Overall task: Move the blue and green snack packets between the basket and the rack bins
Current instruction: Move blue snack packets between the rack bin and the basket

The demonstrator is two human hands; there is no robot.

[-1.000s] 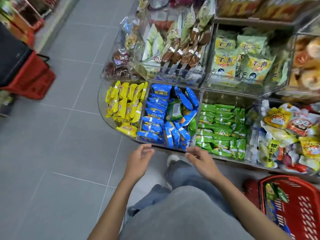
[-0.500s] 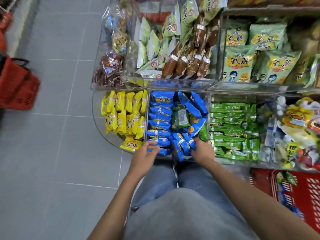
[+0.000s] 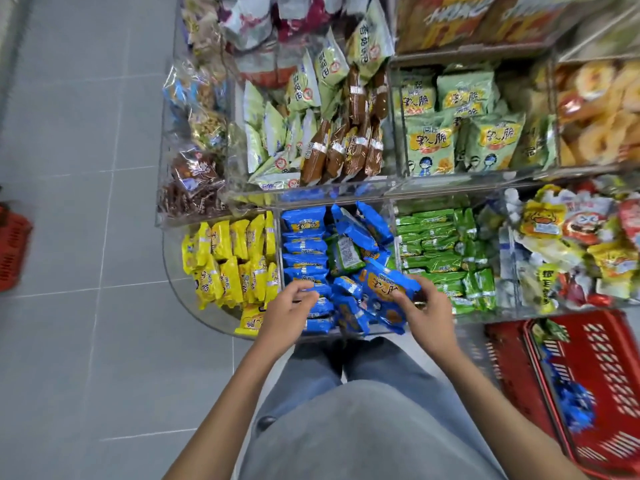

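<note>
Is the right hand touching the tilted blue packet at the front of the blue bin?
Touching. The head view shows the right hand with its thumb and fingers pinching the right edge of the blue packet.

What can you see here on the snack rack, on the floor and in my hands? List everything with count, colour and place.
blue packets: many, blue, middle lower bin
green packets: many, green, lower bin right of the blue one
stray green packet: one, green, lying among the blue packets
yellow packets: many, yellow, lower bin left of the blue one
brown packets: several, brown, upper bin
pale green bags: several, pale green, upper bin right of the brown ones
basket: one, red, floor at right, blue and green packets inside
second basket: one, red, floor at far left
held packet: one, blue, above the blue bin's front
left hand: one, fingers curled over the front blue packets, grip unclear
right hand: one, grips the held packet
</note>
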